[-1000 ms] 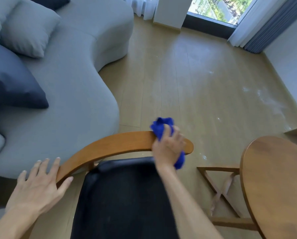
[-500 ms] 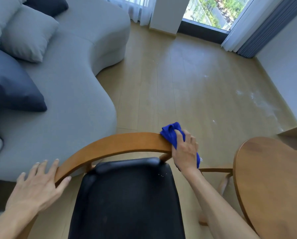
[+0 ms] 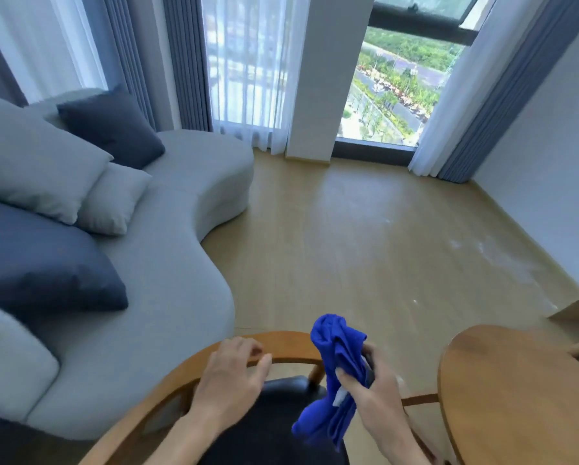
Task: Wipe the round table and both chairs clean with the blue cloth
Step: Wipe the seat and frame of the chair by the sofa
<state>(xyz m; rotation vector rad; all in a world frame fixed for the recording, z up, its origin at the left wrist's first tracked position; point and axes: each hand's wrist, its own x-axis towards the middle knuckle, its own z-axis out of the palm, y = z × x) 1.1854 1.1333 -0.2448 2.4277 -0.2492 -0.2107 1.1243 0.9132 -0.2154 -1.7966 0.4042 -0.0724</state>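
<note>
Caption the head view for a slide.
Right hand grips the blue cloth above the chair; left hand near its backrest.

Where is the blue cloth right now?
In the head view the blue cloth is low and right of centre, bunched in the right hand, lifted above the chair's wooden backrest.

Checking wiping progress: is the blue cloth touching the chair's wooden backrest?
Apart. Head view: right hand holds blue cloth lifted off the backrest.

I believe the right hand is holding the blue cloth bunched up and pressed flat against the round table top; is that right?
Not quite. The head view shows the right hand holding the bunched blue cloth up in the air above the chair, not pressed on the round table.
</note>
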